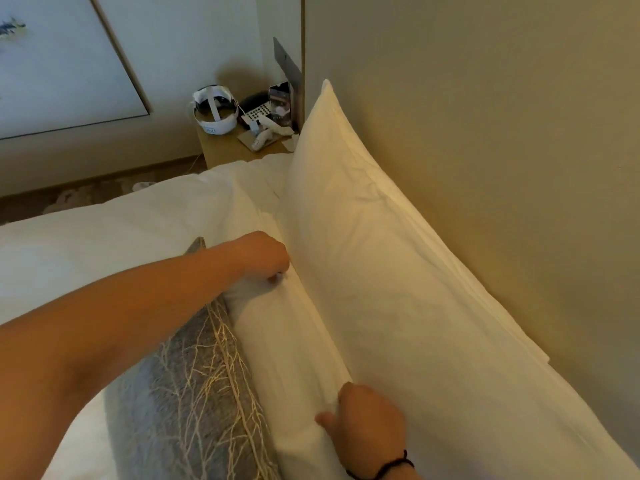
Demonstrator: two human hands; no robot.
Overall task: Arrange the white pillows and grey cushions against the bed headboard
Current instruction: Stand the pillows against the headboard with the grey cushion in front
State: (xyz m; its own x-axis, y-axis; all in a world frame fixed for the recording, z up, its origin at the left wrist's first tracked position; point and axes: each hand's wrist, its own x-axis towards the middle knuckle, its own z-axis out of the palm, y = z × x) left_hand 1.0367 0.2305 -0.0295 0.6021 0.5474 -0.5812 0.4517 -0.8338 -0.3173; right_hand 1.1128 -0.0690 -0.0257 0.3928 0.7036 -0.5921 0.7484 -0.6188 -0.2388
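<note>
Here, at the far left, a large framed picture leans on the pale wall above a white duvet-covered bed. Across the bed reaches the bare left forearm, and the left hand is curled, pinching the white fabric at the far end of a front white pillow. Under that forearm lies a grey cushion with a cream branching pattern, touching the front pillow's near side. Further back stands a small wooden bedside worktop carrying a white headset and a telephone keypad. To the right, a second, larger white pillow stands upright, leaning against the tall beige padded headboard, with the front pillow just beside it. Low at the right, the right hand, a dark band on its wrist, grips the near end of the front pillow, fingers folded into the cloth.
</note>
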